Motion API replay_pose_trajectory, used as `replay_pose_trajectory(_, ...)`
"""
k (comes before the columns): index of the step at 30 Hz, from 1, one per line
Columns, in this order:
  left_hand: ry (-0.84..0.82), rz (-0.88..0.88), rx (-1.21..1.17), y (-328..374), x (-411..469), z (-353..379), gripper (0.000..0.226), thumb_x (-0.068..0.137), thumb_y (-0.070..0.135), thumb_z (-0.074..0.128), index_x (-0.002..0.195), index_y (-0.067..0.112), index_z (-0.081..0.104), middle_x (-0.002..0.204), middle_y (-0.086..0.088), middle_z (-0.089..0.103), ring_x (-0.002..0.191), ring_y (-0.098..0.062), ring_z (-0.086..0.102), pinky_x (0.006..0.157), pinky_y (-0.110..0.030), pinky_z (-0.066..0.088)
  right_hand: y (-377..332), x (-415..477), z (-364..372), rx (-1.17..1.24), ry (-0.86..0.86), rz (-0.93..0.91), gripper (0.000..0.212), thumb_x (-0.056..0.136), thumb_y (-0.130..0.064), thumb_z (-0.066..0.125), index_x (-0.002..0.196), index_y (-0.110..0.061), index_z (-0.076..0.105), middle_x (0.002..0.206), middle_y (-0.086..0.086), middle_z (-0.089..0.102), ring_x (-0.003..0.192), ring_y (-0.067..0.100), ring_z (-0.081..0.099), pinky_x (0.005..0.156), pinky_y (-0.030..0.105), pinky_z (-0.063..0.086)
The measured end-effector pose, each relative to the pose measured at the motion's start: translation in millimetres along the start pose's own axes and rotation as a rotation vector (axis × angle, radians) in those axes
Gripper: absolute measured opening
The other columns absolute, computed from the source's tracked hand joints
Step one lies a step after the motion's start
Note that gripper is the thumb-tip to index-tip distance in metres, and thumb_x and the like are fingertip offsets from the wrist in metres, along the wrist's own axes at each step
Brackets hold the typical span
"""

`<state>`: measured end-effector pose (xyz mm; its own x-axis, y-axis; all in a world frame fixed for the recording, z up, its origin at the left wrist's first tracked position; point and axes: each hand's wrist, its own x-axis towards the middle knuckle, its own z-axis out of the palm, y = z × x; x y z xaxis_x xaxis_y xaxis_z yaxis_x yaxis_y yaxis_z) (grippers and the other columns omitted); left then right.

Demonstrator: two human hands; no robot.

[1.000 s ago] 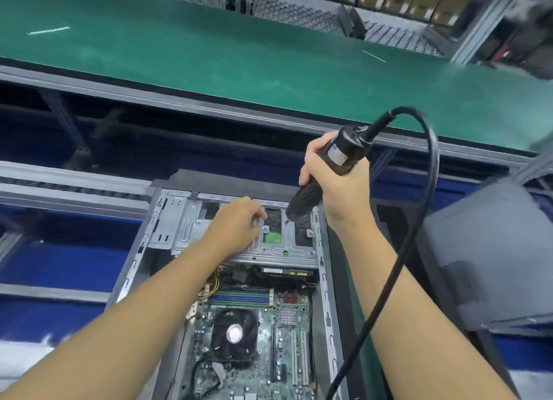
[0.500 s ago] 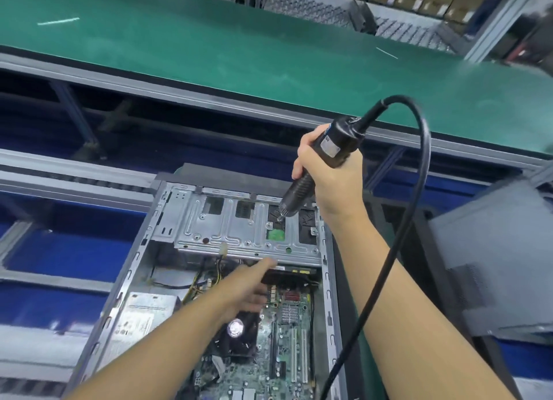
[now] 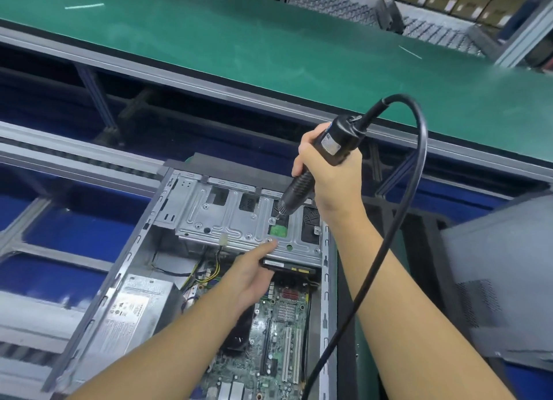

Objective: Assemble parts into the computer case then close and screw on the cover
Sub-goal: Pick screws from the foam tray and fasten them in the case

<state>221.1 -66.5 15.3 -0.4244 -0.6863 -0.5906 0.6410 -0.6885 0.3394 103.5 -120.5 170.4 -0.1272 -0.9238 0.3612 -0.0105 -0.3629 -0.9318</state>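
An open computer case lies in front of me with its motherboard and power supply showing. A silver drive cage spans the far end. My right hand grips a black electric screwdriver, its tip down on a screw in the cage top beside a green patch. My left hand reaches under the cage's near edge, forefinger stretched onto the rim, the other fingers against a black drive that sticks out below.
The screwdriver's black cable loops over my right forearm and down past the case's right wall. A grey side panel lies to the right. A green conveyor belt runs behind, with metal rails and blue trays to the left.
My left hand left the cage top and dropped to the cage's near edge at the black drive. The screwdriver tip came down onto the cage screw.
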Motion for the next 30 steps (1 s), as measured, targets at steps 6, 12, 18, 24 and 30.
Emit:
replay_pose_trajectory(6,-0.046,-0.009,0.029,0,6,-6,0.019,0.079,0.008,0.069,0.093,-0.001,0.077,0.106,-0.021,0.072,0.092,-0.028,0.073,0.068,-0.029,0.06,9,4,2,0.011,0.009,0.02,0.022,0.082,-0.01,0.065,0.077,-0.031,0.061,0.069,-0.001,0.061,0.057,0.028,0.055,0.064,0.044,0.053)
replay_pose_trajectory(12,0.023,0.019,0.071,0,11,-11,0.04,0.068,0.008,0.079,0.104,-0.005,0.068,0.106,-0.021,0.072,0.091,-0.028,0.073,0.064,-0.028,0.059,13,8,2,-0.003,0.001,0.03,0.022,0.081,-0.01,0.065,0.078,-0.032,0.061,0.071,-0.002,0.061,0.057,0.028,0.056,0.065,0.043,0.053)
replay_pose_trajectory(18,0.011,0.025,0.096,2,12,-14,0.044,0.07,0.008,0.08,0.109,-0.006,0.066,0.111,-0.022,0.071,0.099,-0.031,0.071,0.08,-0.035,0.056,15,6,1,-0.015,0.013,0.052,0.025,0.081,-0.012,0.065,0.074,-0.036,0.062,0.067,-0.003,0.062,0.06,0.031,0.055,0.068,0.048,0.054)
replay_pose_trajectory(24,0.063,0.055,0.115,0,9,-13,0.043,0.067,0.009,0.082,0.104,-0.007,0.067,0.106,-0.022,0.072,0.092,-0.03,0.073,0.078,-0.037,0.058,12,7,2,0.017,0.029,0.051,0.024,0.081,-0.012,0.066,0.076,-0.035,0.062,0.069,-0.002,0.061,0.058,0.027,0.055,0.065,0.042,0.053)
replay_pose_trajectory(30,0.104,0.062,0.069,-1,7,-10,0.023,0.078,0.0,0.074,0.098,-0.008,0.067,0.095,-0.022,0.074,0.08,-0.029,0.074,0.063,-0.031,0.059,12,8,5,0.013,0.029,0.042,0.024,0.08,-0.012,0.066,0.076,-0.036,0.063,0.07,-0.003,0.062,0.057,0.026,0.056,0.064,0.04,0.054)
